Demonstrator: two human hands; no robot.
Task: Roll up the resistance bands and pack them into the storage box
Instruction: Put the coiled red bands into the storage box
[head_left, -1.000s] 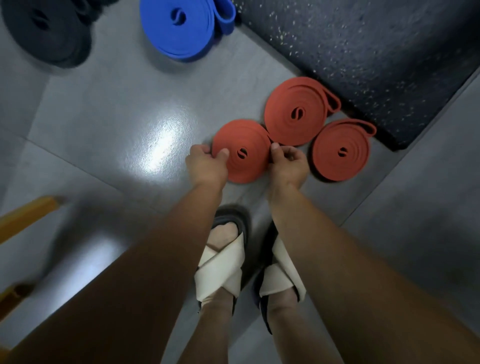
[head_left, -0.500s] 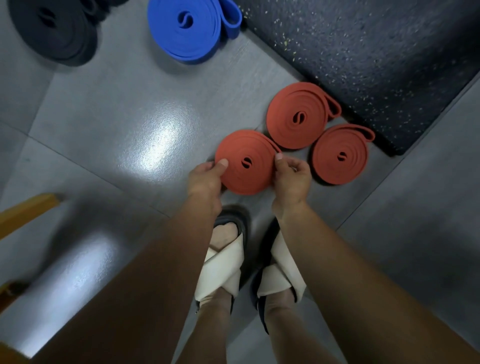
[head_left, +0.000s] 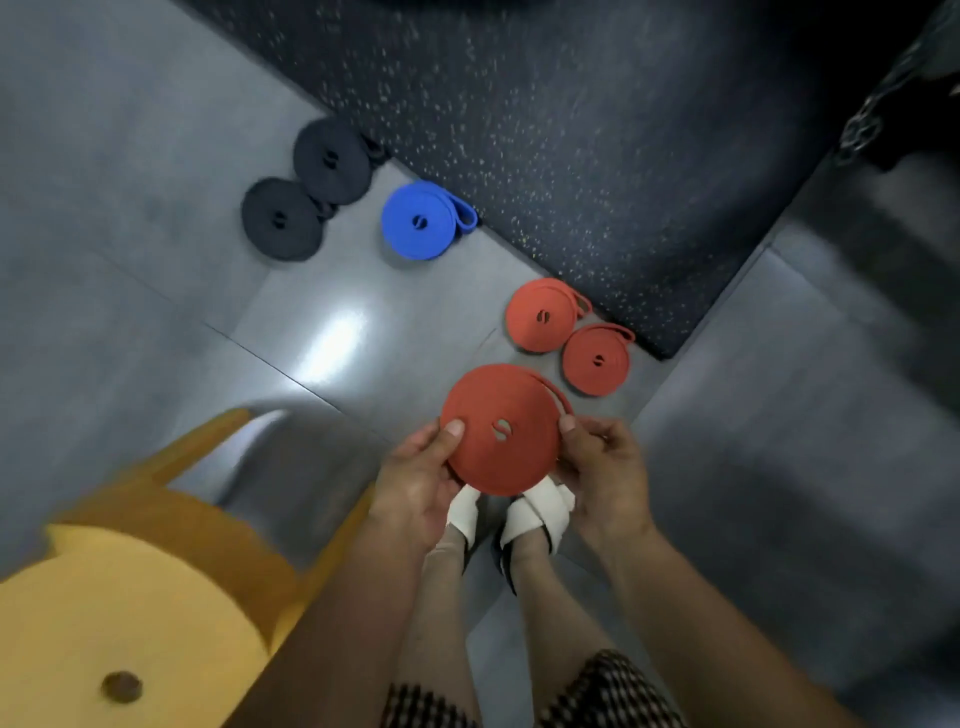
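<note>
I see my left hand (head_left: 415, 493) and right hand (head_left: 608, 483) gripping the red roll (head_left: 514, 457) from opposite sides, thumbs on its face, fingers (head_left: 605, 434) curled round its rim. It is a tight flat coil with a loose tail end, held above my feet. Two other red rolls (head_left: 543, 315), a blue roll (head_left: 418, 221) and two black rolls (head_left: 280, 218) lie on the floor (head_left: 156, 156).
</note>
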